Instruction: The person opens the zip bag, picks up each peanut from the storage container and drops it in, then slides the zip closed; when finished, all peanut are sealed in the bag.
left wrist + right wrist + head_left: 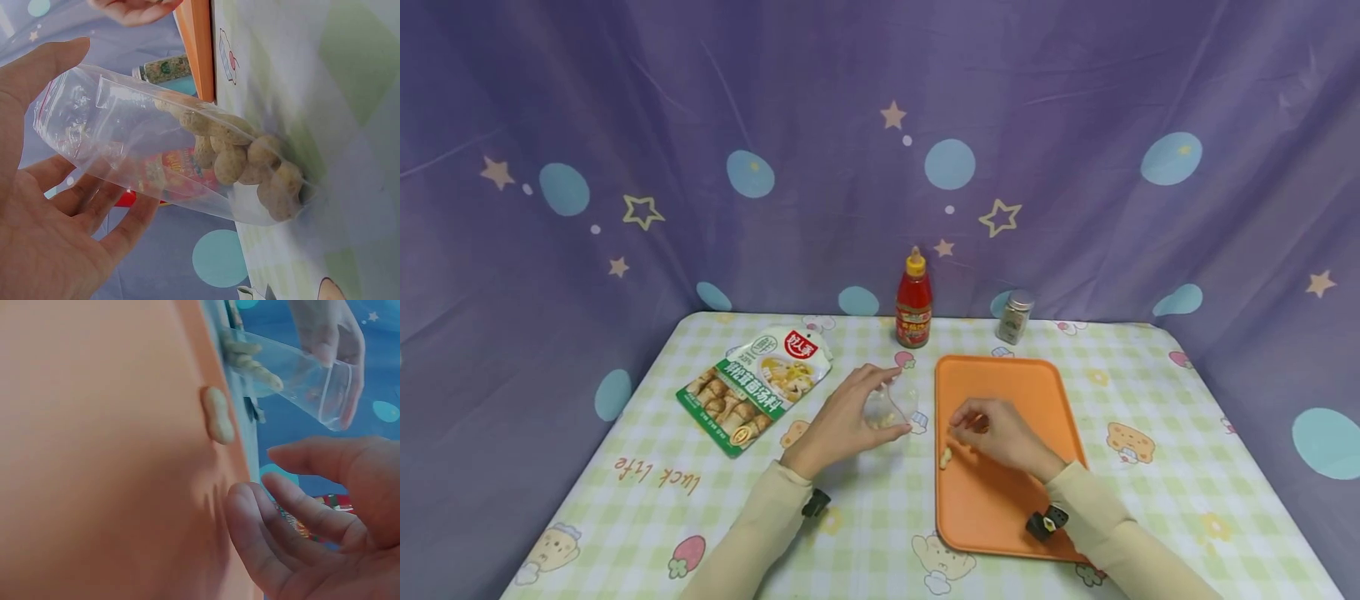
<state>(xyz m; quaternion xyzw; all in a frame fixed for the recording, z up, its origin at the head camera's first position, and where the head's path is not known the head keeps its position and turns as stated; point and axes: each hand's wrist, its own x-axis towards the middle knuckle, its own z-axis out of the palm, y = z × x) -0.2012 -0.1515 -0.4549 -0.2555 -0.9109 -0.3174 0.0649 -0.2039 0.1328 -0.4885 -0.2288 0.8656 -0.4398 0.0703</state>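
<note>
A clear zip-top plastic bag [125,131] with several unshelled peanuts [230,164] at its bottom stands on the cloth. My left hand [846,417] holds it near the top, thumb on one side and fingers on the other. One peanut [219,415] lies on the orange tray [1000,508], close to its left rim. Just above the tray is my right hand [1000,435], its fingers loosely bent near that peanut and not touching it. In the right wrist view, thumb and fingertips are apart, with nothing seen between them.
Left of the bag lies a green and white food packet [756,387] with mushroom pictures. A red sauce bottle [913,304] with a yellow cap stands at the back, and a small spice jar [1015,317] stands behind the tray. A purple curtain [820,92] hangs beyond the table.
</note>
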